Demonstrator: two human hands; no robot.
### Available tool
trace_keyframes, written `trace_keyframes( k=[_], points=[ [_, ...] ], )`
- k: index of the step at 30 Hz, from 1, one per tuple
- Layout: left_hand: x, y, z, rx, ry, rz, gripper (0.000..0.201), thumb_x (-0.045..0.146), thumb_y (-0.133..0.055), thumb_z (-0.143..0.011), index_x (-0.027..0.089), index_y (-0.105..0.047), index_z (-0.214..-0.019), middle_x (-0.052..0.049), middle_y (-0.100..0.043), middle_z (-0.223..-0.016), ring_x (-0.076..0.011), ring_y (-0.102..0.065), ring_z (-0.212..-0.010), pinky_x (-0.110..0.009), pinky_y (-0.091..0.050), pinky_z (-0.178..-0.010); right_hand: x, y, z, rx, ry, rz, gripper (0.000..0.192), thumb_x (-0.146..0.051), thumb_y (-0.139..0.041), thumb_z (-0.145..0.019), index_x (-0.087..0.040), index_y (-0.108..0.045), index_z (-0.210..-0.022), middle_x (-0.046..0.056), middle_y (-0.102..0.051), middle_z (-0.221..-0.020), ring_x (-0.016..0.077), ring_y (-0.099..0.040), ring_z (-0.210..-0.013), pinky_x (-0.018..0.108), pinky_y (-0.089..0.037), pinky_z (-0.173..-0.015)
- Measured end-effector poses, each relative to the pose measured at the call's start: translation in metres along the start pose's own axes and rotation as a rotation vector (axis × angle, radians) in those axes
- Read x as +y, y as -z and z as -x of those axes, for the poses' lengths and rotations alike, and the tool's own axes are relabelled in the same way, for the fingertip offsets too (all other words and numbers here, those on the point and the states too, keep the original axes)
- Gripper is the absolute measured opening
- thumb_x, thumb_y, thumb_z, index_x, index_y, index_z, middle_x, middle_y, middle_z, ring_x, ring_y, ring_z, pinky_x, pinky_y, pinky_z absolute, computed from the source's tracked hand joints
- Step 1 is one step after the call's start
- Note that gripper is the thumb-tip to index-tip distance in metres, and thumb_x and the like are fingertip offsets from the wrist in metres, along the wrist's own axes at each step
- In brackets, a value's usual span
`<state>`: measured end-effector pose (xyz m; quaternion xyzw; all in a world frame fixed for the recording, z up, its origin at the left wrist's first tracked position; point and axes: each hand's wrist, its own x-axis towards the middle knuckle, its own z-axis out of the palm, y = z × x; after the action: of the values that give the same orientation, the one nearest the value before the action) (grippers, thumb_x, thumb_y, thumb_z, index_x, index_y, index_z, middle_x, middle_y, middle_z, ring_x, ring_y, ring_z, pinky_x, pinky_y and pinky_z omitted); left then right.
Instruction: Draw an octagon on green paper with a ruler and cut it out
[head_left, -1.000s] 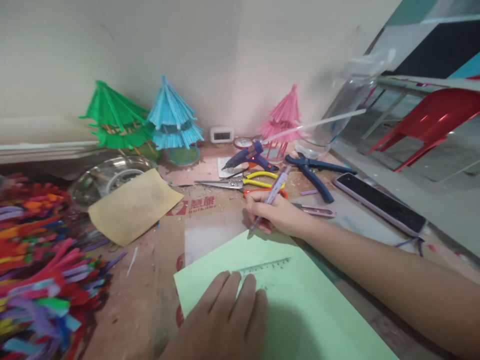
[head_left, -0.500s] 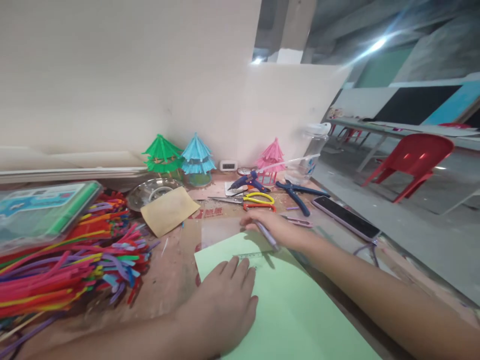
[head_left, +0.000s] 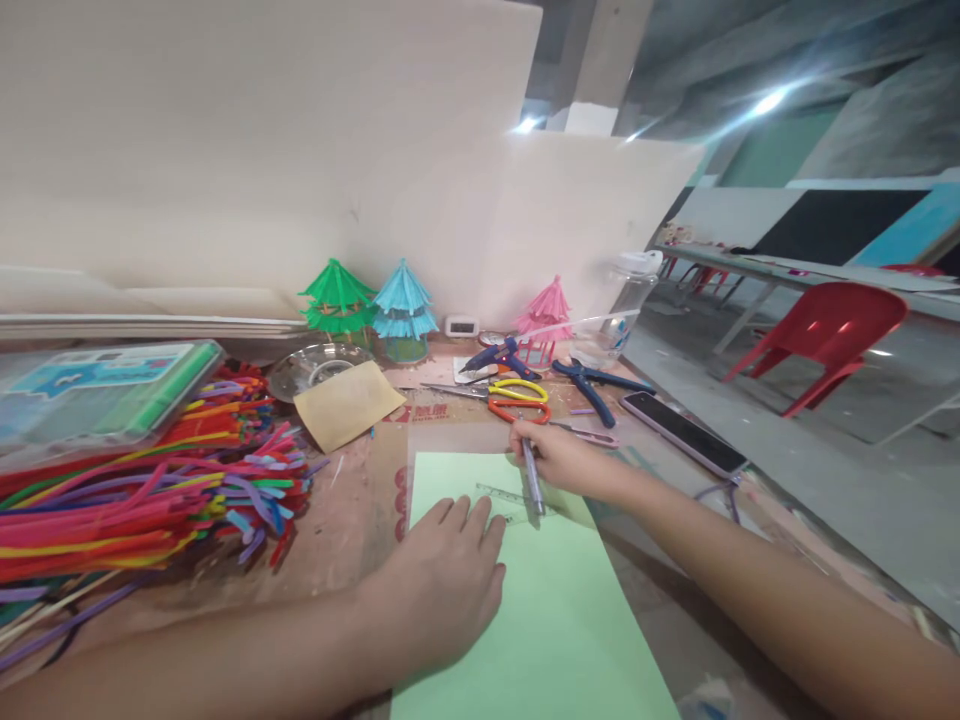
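Note:
A sheet of light green paper (head_left: 555, 610) lies on the table in front of me. My left hand (head_left: 450, 580) rests flat on its left side, fingers stretched out. By those fingertips lies a small clear ruler (head_left: 499, 491), partly covered by the hand. My right hand (head_left: 559, 458) is closed around a purple pen (head_left: 532, 478) over the paper's upper right part. The pen's lower end points towards me, close to the ruler; I cannot tell whether it touches the paper.
Behind the paper lie scissors (head_left: 517, 400), a blue glue gun (head_left: 499, 355), pliers (head_left: 589, 385) and a phone (head_left: 682, 433). To the left are colourful pipe cleaners (head_left: 150, 510), a plastic case (head_left: 112, 395) and sandpaper-like tan sheet (head_left: 349, 405). Small green (head_left: 337, 295), blue and pink roofed models stand at the back.
The green paper has turned so that its far edge lies nearly level. My right hand has shifted slightly with the pen, which now points more straight towards me. The view has moved a little.

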<state>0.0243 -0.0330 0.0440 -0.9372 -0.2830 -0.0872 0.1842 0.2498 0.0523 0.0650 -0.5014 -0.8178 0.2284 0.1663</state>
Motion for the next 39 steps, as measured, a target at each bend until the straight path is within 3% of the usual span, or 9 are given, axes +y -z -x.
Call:
trace_keyframes(
  k=[7,16,22,24,26,28,32,35,39],
  points=[
    [0.001,-0.005,0.002,-0.088,-0.033,0.021,0.025,0.015,-0.054,-0.099,0.007,-0.068,-0.118,-0.021,-0.070,-0.123,-0.0285,-0.067,-0.108,-0.038,-0.053,-0.083,0.000,0.009,0.024,-0.099,-0.019,-0.002,0.022,-0.001,-0.055,-0.077,-0.022,-0.048,-0.075,-0.003,-0.056,-0.070,0.0141,-0.053,-0.066,0.023,-0.040,-0.063],
    [-0.017,-0.002,-0.016,-0.172,-0.015,0.099,0.027,-0.001,-0.051,-0.088,0.016,-0.062,-0.104,-0.003,-0.065,-0.088,-0.0221,-0.065,-0.074,-0.033,-0.055,-0.066,0.005,0.008,0.025,-0.132,0.007,0.042,0.018,-0.005,-0.058,-0.085,-0.021,-0.052,-0.081,-0.001,-0.061,-0.073,0.0146,-0.055,-0.067,0.024,-0.037,-0.062],
    [-0.022,-0.015,-0.019,-0.059,-0.015,0.094,0.029,0.000,-0.055,-0.081,0.013,-0.064,-0.106,-0.007,-0.070,-0.094,-0.0252,-0.068,-0.082,-0.036,-0.058,-0.070,0.014,0.007,0.023,-0.151,0.031,0.042,0.013,-0.012,-0.062,-0.088,-0.022,-0.054,-0.082,0.000,-0.063,-0.073,0.0165,-0.058,-0.065,0.025,-0.039,-0.060],
    [-0.019,-0.021,-0.016,0.021,-0.034,0.079,0.025,0.006,-0.054,-0.088,0.010,-0.065,-0.111,-0.012,-0.073,-0.105,-0.0263,-0.070,-0.093,-0.037,-0.057,-0.080,0.019,0.000,0.027,-0.054,0.038,0.069,0.008,-0.019,-0.061,-0.092,-0.021,-0.055,-0.086,0.003,-0.065,-0.078,0.0186,-0.058,-0.066,0.027,-0.039,-0.060],
    [-0.016,-0.027,-0.012,0.084,-0.031,0.057,0.027,0.011,-0.048,-0.097,0.007,-0.064,-0.118,-0.015,-0.074,-0.113,-0.0271,-0.070,-0.103,-0.038,-0.054,-0.088,0.022,-0.008,0.033,0.164,0.163,0.143,0.010,-0.026,-0.057,-0.097,-0.020,-0.055,-0.089,0.009,-0.067,-0.084,0.0208,-0.058,-0.070,0.031,-0.042,-0.062],
    [-0.015,-0.029,-0.011,0.105,-0.014,0.045,0.032,0.017,-0.040,-0.103,0.007,-0.064,-0.122,-0.016,-0.074,-0.119,-0.0280,-0.070,-0.108,-0.040,-0.050,-0.092,0.023,-0.014,0.039,0.353,0.438,0.217,0.014,-0.030,-0.055,-0.100,-0.020,-0.057,-0.090,0.012,-0.069,-0.091,0.0224,-0.060,-0.078,0.034,-0.046,-0.070],
    [-0.019,-0.033,-0.014,0.122,-0.038,0.065,0.041,0.024,-0.031,-0.108,0.010,-0.064,-0.127,-0.012,-0.072,-0.128,-0.0256,-0.066,-0.116,-0.039,-0.042,-0.101,0.018,-0.017,0.044,0.282,0.659,0.236,0.013,-0.016,-0.048,-0.101,-0.021,-0.059,-0.097,0.008,-0.072,-0.092,0.0204,-0.059,-0.077,0.035,-0.047,-0.073],
    [-0.024,-0.036,-0.017,0.139,-0.023,0.093,0.042,0.029,-0.032,-0.108,0.010,-0.065,-0.128,-0.011,-0.072,-0.129,-0.0240,-0.063,-0.120,-0.036,-0.037,-0.108,0.015,-0.015,0.041,0.164,0.577,0.146,0.021,-0.010,-0.044,-0.100,-0.021,-0.060,-0.090,0.008,-0.074,-0.094,0.0205,-0.061,-0.079,0.035,-0.048,-0.073],
    [-0.033,-0.039,-0.015,0.084,-0.129,0.049,0.042,0.027,-0.039,-0.104,0.009,-0.061,-0.135,-0.012,-0.068,-0.136,-0.0250,-0.061,-0.124,-0.036,-0.036,-0.110,0.013,-0.013,0.038,0.084,0.238,-0.111,0.021,-0.024,-0.044,-0.106,-0.023,-0.064,-0.099,0.003,-0.073,-0.091,0.0179,-0.067,-0.084,0.030,-0.052,-0.074]
  ],
)
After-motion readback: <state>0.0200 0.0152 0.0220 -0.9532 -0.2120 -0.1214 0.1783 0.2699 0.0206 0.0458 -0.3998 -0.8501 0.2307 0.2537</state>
